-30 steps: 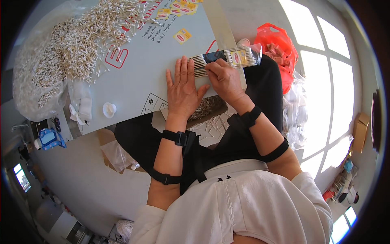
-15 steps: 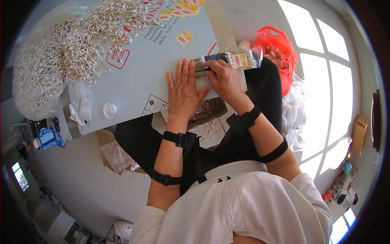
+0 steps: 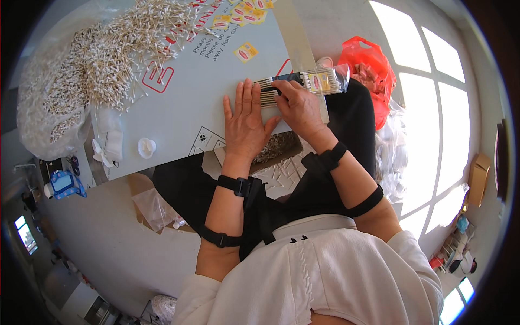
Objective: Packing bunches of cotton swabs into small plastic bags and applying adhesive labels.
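The pack (image 3: 325,81) is of shiny clear plastic, long and flat, filled with thin straight swabs (image 3: 266,85) with soft white tips. It lies at the right edge of the smooth grey table (image 3: 184,119). Its long axis goes left to right, rising slightly; the right end points past the edge. The left hand (image 3: 245,120) is flat, gripping nothing, at the left end. The right hand (image 3: 299,110) curls over the middle; whether it pinches, I cannot tell.

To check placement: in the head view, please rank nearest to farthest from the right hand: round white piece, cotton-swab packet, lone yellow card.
1. Cotton-swab packet, at the right hand
2. Lone yellow card, ahead-left
3. Round white piece, left
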Demonstrator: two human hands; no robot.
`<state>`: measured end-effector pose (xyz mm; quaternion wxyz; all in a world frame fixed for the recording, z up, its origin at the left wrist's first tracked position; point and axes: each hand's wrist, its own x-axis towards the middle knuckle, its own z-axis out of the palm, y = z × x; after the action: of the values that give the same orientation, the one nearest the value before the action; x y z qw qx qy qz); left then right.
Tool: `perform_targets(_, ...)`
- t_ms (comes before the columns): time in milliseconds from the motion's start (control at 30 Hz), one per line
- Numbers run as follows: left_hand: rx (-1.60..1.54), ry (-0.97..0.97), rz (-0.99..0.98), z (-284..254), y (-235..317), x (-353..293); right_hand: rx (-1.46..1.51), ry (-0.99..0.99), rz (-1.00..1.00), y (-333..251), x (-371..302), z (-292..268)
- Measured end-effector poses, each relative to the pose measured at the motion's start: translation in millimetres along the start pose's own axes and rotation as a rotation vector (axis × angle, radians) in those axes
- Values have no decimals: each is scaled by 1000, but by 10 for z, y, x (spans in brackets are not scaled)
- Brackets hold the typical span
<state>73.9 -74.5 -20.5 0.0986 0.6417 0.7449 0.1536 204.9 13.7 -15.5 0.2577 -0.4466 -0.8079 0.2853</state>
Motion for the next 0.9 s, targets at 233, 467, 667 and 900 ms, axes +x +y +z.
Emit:
perform_targets(233, 11, 2, 1, 5, -10, -2, -28, -33, 12, -9, 36, -13)
perform_targets(467, 5, 4, 3, 2, -9, 1, -57, -160, -105, 56, 77, -118)
perform_targets(667, 7, 8, 2, 14, -18, -4, -140, -211, -188, -5, 145, -219)
perform_targets(900, 11, -4, -1, 4, -1, 9, -163, -210, -213, 54, 220, -195)
